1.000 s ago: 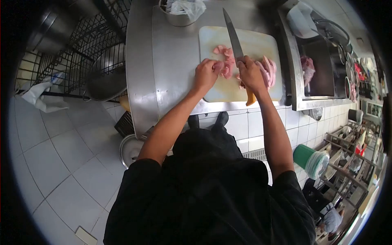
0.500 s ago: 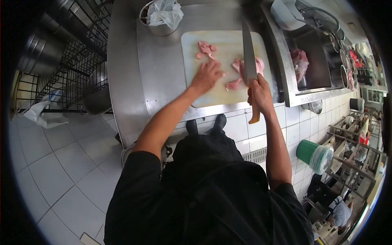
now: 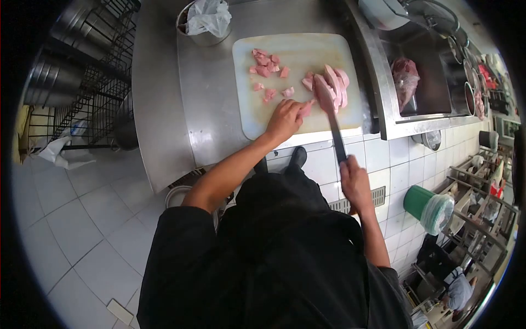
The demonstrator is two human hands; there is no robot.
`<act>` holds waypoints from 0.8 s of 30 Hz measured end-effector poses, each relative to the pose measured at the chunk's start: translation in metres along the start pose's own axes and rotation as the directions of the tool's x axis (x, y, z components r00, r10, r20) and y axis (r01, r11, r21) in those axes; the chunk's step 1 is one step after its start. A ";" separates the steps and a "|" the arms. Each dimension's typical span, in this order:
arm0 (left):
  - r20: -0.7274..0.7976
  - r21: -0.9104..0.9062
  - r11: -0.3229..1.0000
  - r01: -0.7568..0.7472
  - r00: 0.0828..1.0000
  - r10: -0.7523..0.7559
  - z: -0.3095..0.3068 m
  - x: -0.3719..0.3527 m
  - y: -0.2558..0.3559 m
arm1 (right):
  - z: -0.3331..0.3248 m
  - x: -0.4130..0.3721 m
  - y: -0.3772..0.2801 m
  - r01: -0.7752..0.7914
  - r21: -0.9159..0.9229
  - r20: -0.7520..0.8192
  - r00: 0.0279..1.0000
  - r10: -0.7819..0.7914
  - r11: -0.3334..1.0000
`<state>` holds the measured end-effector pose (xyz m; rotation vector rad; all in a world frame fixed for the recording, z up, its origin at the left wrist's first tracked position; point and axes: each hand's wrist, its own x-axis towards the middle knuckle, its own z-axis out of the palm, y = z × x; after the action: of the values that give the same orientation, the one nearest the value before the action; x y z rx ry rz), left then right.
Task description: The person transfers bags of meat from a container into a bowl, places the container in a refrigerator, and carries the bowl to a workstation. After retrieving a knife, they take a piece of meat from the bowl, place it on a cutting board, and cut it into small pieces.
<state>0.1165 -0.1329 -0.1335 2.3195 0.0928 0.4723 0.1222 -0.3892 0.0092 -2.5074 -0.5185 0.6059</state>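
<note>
My right hand (image 3: 356, 183) is closed around the handle of a long kitchen knife (image 3: 337, 137), drawn back past the front edge of the white cutting board (image 3: 252, 118). The blade's far part lies against thick slices of raw pink meat (image 3: 341, 90) on the board's right side. My left hand (image 3: 286, 118) rests at the front of the board, its fingers closed on a piece of meat (image 3: 306, 109) just left of the blade. Small cut chunks of meat (image 3: 264, 63) lie at the board's upper left, with a few loose ones nearer my left fingers.
A metal pot (image 3: 211, 37) with a plastic bag (image 3: 209, 17) stands behind the board on the steel counter (image 3: 205, 104). To the right, a sink (image 3: 424, 104) holds bagged meat (image 3: 404, 82). A wire rack (image 3: 107, 82) stands left; a green bin (image 3: 419, 203) and another person (image 3: 459, 288) are at right.
My right hand has pulled the knife back toward my body, with its blade now low along the meat. My left hand has closed on a meat piece. More small chunks are visible.
</note>
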 end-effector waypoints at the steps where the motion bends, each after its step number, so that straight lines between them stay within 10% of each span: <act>1: -0.057 -0.046 0.999 0.005 0.998 -0.008 -0.001 0.002 0.002 | 0.000 -0.008 -0.004 -0.004 -0.006 0.049 0.999 0.005 1.000; 19: -0.159 -0.150 0.980 0.133 0.975 -0.156 0.003 -0.006 0.002 | 0.050 0.055 0.004 0.145 -0.032 0.152 0.979 -0.139 0.989; 24: -0.166 0.153 0.950 0.271 0.955 -0.245 -0.070 0.071 -0.032 | 0.016 0.050 -0.033 0.030 0.138 0.077 0.996 -0.041 0.990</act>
<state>0.1591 -0.0489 -0.0883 2.3946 0.5222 0.5152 0.1476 -0.3337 -0.0013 -2.3479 -0.5306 0.7056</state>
